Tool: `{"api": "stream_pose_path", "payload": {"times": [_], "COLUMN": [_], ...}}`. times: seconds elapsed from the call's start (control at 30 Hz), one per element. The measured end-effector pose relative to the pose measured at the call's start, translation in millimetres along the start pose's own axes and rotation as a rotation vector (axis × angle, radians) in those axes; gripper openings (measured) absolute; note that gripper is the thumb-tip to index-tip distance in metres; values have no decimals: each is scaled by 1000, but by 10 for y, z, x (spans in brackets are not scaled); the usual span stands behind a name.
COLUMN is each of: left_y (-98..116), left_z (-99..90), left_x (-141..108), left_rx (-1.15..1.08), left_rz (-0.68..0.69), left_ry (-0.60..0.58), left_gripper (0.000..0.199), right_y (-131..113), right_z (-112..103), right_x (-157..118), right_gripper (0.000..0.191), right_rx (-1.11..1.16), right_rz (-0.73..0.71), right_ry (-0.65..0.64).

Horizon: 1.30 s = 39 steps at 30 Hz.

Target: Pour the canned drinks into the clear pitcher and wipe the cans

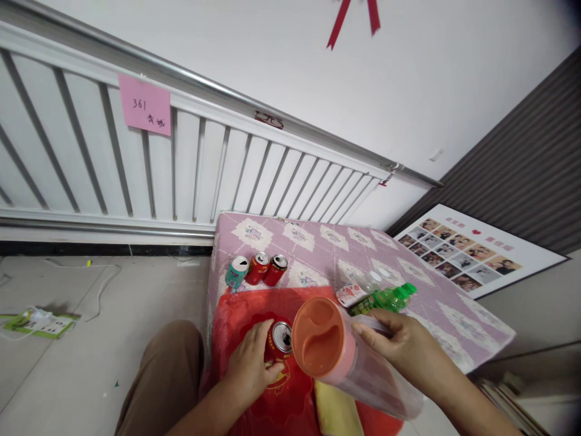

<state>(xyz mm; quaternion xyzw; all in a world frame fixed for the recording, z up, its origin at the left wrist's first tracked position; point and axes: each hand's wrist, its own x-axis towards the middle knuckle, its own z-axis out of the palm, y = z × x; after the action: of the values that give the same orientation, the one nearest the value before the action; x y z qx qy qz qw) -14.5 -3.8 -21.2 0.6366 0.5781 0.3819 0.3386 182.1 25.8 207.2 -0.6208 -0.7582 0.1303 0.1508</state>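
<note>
From where I stand, the red can (pixel 279 339) is at the lower centre, upright in the left hand (pixel 249 363), fingers curled round it, above or in the red tray (pixel 290 406). Its top is open. The right hand (pixel 399 339) grips the jug (pixel 372 375) by its handle, tipping it so the orange lid (pixel 320 339) comes right beside the can. I see no liquid running, and can't tell how full either is. So the two are together, but nothing shows what has been done or what is left.

Left of centre, a teal can (pixel 236 274) and two other red cans (pixel 267 269) stand in a row; their brands are too small to read. The green bottle's label (pixel 365 303) is unreadable too. Upper left, a pink note (pixel 145 106) says "361" above two characters I can't make out.
</note>
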Motion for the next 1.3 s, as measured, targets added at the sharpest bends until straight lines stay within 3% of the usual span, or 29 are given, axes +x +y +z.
{"api": "stream_pose_path", "payload": {"times": [1.3], "left_y": [0], "left_z": [5], "left_x": [-5], "left_rx": [-7], "left_rz": [-2], "left_ry": [-2], "left_gripper": [77], "right_y": [19], "right_z": [16], "right_x": [8], "right_gripper": [24], "right_rx": [20], "right_rz": [0], "right_ry": [-17]}}
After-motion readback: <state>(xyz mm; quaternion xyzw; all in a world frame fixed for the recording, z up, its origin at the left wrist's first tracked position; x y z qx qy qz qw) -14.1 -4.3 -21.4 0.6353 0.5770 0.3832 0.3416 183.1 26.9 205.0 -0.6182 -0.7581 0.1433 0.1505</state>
